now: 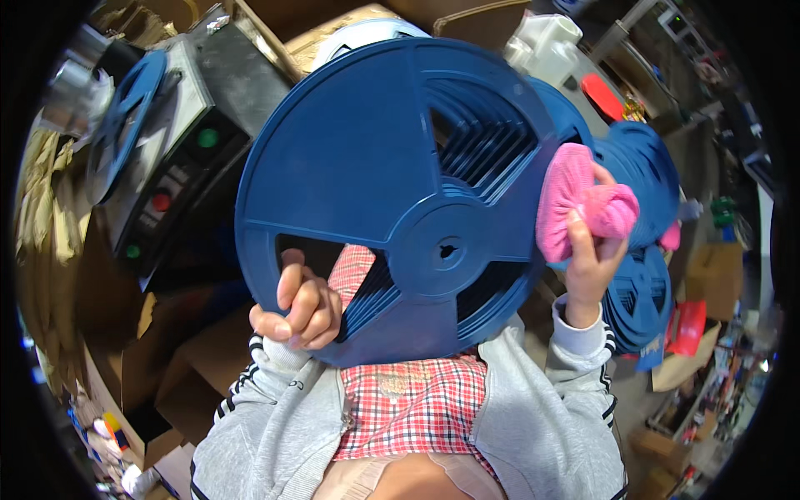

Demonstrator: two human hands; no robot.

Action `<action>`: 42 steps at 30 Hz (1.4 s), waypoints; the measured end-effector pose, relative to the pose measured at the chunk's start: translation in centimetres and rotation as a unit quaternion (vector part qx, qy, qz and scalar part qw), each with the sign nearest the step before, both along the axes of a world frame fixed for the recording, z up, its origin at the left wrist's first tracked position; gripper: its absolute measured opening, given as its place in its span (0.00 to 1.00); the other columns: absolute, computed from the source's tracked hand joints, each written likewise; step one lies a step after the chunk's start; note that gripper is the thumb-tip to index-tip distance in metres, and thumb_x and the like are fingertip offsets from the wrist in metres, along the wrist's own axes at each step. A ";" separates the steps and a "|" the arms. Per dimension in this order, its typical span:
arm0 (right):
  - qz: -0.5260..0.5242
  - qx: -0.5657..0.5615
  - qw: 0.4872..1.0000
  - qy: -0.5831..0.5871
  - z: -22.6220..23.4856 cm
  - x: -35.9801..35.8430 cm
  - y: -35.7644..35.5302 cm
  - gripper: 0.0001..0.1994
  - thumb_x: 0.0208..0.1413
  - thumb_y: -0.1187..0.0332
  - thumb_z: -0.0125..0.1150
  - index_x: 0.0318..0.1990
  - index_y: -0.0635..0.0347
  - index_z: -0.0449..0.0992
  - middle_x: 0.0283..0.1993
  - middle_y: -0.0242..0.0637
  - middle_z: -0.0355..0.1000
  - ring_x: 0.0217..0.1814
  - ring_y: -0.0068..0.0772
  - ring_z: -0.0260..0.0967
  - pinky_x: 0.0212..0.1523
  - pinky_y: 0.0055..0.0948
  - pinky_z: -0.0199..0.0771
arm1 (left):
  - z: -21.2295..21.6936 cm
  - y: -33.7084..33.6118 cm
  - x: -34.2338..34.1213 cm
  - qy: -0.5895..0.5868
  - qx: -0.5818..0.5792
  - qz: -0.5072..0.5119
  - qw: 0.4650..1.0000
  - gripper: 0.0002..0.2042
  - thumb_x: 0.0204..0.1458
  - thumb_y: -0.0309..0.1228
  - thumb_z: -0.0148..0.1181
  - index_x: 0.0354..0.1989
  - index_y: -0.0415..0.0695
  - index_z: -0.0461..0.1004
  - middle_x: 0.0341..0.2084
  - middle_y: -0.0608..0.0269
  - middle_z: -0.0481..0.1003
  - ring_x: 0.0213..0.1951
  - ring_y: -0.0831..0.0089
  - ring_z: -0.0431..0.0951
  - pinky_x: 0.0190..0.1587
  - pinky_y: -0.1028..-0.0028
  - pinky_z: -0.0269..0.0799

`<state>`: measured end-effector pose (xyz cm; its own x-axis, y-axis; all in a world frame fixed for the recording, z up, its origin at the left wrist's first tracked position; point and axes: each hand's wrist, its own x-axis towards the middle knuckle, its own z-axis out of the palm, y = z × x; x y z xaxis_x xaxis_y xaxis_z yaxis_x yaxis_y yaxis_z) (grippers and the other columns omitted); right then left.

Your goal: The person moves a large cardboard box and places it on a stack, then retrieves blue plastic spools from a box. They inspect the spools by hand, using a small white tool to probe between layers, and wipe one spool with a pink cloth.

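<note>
A stack of large blue plastic reels (342, 150) is held up in front of my chest, its round face tilted toward me. My left hand (302, 307) is closed around the lower left rim, fingers curled through a cut-out of the front reel. Several more reel discs show behind it through the openings. In my right hand (593, 271) is a bunched pink cloth (562, 200), pinched between thumb and fingers. The cloth lies against the right edge of the reels. Part of the fingers is hidden by its folds.
To the left stands a dark machine (179, 179) with green and red buttons, a blue reel (137, 96) on top. More blue reels (646, 171) are stacked at the right. Beyond are a white plastic container (542, 50) and a red object (602, 96). A cardboard box (204, 367) sits lower left.
</note>
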<state>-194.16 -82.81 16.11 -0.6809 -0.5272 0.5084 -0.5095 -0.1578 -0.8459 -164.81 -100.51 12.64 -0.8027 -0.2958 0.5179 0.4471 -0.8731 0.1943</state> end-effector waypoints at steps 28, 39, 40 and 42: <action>0.376 0.200 0.888 0.173 -6.0 7.2 3.3 0.21 0.34 0.71 0.69 0.41 0.60 0.72 0.48 0.42 0.71 0.52 0.47 0.64 0.50 0.42 0.66 | -10.8 2.9 -6.1 -0.345 0.174 -0.045 0.921 0.19 0.67 0.47 0.42 0.39 0.43 0.68 0.19 0.69 0.62 0.17 0.82 0.61 0.22 0.79 0.62; 0.356 0.266 0.852 0.278 -9.0 6.6 8.3 0.24 0.40 0.58 0.71 0.42 0.59 0.69 0.53 0.46 0.69 0.50 0.48 0.64 0.52 0.42 0.63 | -10.8 3.0 -6.2 -0.328 0.201 -0.046 0.922 0.26 0.62 0.59 0.40 0.36 0.45 0.69 0.16 0.73 0.61 0.15 0.86 0.59 0.19 0.84 0.59; 0.370 0.221 0.830 0.352 -8.1 7.5 6.2 0.24 0.42 0.57 0.71 0.42 0.59 0.69 0.54 0.45 0.69 0.50 0.48 0.64 0.51 0.42 0.63 | -10.1 3.2 -6.3 -0.334 0.182 -0.044 0.924 0.27 0.61 0.60 0.40 0.36 0.46 0.69 0.16 0.73 0.61 0.15 0.86 0.59 0.19 0.84 0.59; 0.212 0.225 0.912 0.268 -8.0 6.1 2.0 0.21 0.43 0.62 0.67 0.44 0.59 0.70 0.53 0.45 0.69 0.49 0.49 0.64 0.51 0.44 0.63 | -9.3 3.3 -6.4 -0.352 0.139 -0.041 0.925 0.30 0.59 0.64 0.38 0.36 0.45 0.67 0.17 0.71 0.62 0.15 0.85 0.59 0.20 0.82 0.60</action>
